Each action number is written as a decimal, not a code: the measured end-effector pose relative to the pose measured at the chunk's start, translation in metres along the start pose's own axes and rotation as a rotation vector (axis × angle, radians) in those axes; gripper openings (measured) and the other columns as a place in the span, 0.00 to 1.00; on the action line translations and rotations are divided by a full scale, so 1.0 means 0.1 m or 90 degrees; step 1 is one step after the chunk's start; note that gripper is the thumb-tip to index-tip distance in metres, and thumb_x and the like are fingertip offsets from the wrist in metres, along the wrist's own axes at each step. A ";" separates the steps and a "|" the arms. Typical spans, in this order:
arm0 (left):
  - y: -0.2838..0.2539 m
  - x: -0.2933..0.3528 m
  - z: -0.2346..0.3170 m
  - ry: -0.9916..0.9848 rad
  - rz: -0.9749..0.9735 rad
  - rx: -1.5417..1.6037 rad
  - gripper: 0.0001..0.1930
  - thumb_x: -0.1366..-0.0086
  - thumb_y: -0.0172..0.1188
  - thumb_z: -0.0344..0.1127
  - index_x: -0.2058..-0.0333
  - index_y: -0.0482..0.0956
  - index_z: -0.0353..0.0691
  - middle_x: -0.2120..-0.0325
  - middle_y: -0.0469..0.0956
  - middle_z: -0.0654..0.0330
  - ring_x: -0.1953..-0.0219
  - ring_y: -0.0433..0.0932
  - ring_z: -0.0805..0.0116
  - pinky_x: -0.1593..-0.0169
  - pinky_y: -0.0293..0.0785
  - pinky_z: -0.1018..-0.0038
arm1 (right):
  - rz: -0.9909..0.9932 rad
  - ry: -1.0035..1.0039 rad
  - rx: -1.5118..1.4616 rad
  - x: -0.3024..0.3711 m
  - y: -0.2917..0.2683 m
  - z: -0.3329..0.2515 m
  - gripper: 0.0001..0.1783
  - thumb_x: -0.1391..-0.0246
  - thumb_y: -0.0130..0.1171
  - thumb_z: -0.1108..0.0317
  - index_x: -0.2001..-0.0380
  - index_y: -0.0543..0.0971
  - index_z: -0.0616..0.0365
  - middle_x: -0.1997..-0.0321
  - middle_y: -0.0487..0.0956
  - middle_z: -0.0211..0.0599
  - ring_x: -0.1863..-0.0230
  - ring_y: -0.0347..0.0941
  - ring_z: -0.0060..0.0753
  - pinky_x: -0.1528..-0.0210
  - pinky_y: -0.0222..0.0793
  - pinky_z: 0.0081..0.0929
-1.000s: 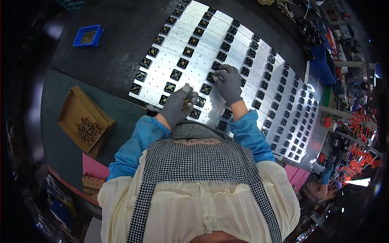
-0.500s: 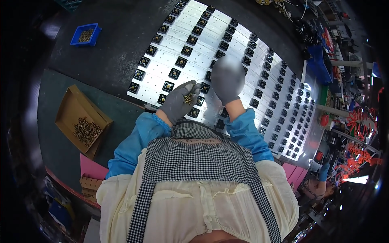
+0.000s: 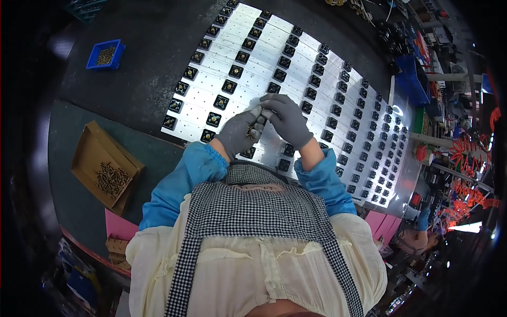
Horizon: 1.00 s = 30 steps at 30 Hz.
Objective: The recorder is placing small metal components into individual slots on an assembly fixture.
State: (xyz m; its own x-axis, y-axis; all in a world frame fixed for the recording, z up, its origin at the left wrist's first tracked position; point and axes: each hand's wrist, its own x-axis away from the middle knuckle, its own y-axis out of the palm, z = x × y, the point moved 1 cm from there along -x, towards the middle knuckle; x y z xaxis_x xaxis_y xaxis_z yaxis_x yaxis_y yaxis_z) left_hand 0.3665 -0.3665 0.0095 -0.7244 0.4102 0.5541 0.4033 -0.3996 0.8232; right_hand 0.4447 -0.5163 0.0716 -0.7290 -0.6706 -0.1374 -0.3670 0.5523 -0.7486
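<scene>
Grey-gloved fingers of the left hand (image 3: 236, 136) are curled around small, brass-coloured metal pieces (image 3: 250, 130), met by the right hand's (image 3: 288, 122) bent fingertips (whether anything is pinched there cannot be told). Some square black blocks (image 3: 229, 86) on perforated silvery metal plates (image 3: 199, 100) are hidden by the hands. Farther left, similar pieces are held in an open brown cardboard box (image 3: 100, 140) and a blue plastic tray (image 3: 103, 67).

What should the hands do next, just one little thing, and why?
I think the right hand should probably take one small brassy piece from the left hand, though I can't tell if it already has one. The left hand is curled around a few, the right hand meets it, and some black squares on the silver panels show brassy middles.
</scene>
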 end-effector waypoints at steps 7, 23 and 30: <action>-0.19 -0.07 -0.01 0.336 0.003 -0.585 0.14 0.30 0.58 0.34 0.51 0.76 0.30 0.64 0.80 0.60 0.63 0.79 0.75 0.60 0.79 0.83 | 0.111 0.090 0.265 -0.23 -0.01 0.65 0.07 0.48 0.64 0.65 0.66 0.86 0.51 0.52 0.82 0.31 0.51 0.76 0.43 0.49 0.71 0.40; -0.01 0.11 0.09 0.100 0.050 -0.068 0.17 0.24 0.43 0.30 0.41 0.67 0.30 0.54 0.76 0.53 0.56 0.76 0.69 0.54 0.79 0.80 | 0.023 0.077 0.436 -0.35 0.16 0.64 0.05 0.50 0.62 0.64 0.70 0.84 0.49 0.53 0.79 0.26 0.47 0.72 0.39 0.46 0.65 0.43; 0.01 0.13 0.07 0.130 -0.042 0.021 0.18 0.23 0.38 0.30 0.40 0.60 0.25 0.44 0.70 0.43 0.43 0.73 0.55 0.42 0.77 0.70 | -0.021 0.099 0.477 -0.34 0.12 0.52 0.06 0.49 0.61 0.64 0.67 0.84 0.48 0.45 0.77 0.27 0.43 0.71 0.40 0.43 0.64 0.46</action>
State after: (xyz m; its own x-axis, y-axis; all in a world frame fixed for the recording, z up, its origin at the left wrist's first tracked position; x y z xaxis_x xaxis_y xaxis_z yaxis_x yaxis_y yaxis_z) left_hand 0.3614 -0.3553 0.0186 -0.8468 0.2579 0.4652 0.3675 -0.3486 0.8622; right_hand 0.4953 -0.5126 0.0339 -0.8179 -0.5727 -0.0555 0.0590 0.0125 -0.9982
